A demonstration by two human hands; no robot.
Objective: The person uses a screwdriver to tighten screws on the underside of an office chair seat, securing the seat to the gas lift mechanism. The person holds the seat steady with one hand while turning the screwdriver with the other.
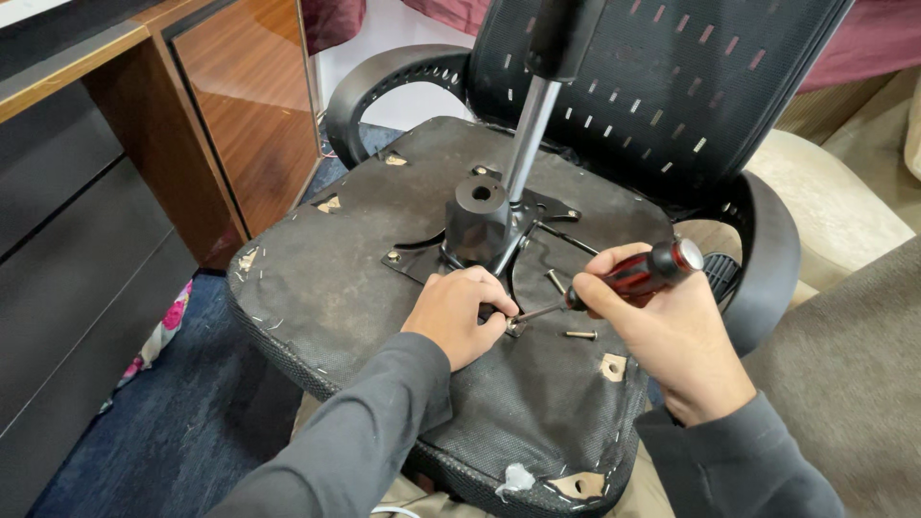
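Nearest me, my right hand (672, 331) clenches a red-handled screwdriver (614, 283); my left hand (459, 312) pinches the screw (515, 324) steady beneath its tip, near the upturned seat's (336, 278) centre plate (480, 235).

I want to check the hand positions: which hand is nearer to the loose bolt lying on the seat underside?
Right. The right hand holds the screwdriver just beside the loose bolt, slightly right of it. The left hand is farther left, past the screwdriver tip.
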